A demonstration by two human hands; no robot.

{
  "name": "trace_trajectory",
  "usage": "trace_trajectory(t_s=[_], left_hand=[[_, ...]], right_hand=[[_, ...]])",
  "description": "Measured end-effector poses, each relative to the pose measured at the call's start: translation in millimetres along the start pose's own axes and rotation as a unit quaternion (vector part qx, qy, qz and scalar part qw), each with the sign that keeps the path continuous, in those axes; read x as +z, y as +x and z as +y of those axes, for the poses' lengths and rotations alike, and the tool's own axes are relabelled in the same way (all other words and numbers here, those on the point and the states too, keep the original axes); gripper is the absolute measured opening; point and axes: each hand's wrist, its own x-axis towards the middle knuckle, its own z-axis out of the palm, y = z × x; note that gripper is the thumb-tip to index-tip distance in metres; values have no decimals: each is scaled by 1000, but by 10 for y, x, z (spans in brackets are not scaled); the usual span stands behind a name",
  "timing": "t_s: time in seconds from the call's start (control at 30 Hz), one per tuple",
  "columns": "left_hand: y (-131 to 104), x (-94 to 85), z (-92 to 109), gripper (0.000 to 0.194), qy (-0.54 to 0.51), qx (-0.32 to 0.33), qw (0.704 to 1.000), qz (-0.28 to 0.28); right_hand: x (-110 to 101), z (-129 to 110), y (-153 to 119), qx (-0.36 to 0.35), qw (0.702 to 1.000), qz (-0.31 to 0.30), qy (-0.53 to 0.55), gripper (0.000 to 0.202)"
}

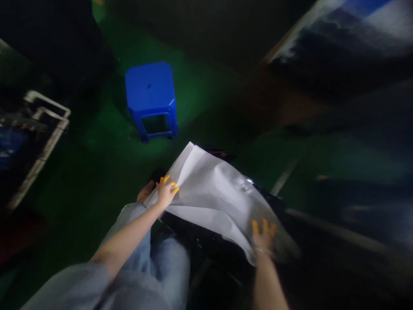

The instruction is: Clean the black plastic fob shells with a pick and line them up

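Note:
A large white sheet (pixel 216 181), perhaps paper or thin plastic, spreads creased and layered in front of my lap. My left hand (pixel 166 190) grips its left edge, the yellow-covered fingertips curled over the material. Toward the right end, my right hand (pixel 263 234) lies on the sheet with its yellow-tipped fingers apart, somewhat smeared by motion. Beneath the sheet is a dark object (pixel 200 234), mostly covered, so its kind is unclear.
Ahead on the green floor (pixel 200 86) stands a blue plastic stool (pixel 150 88). A white tubular frame (pixel 48 148) is at the left. Dark, blurred shapes fill the right side, with a pale-edged surface (pixel 300 32) at the upper right.

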Motion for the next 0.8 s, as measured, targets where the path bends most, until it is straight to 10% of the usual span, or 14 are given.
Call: trace_trajectory(t_s=[0.53,0.8], left_hand=[[-435,-54,61,10,-71,75,995,-10],[-383,28,-42,10,-119,7,993,-22]], right_hand=[[-160,-148,-20,-5,998,-46,-51,102],[-174,-102,-53,-4,996,-59,-66,79]])
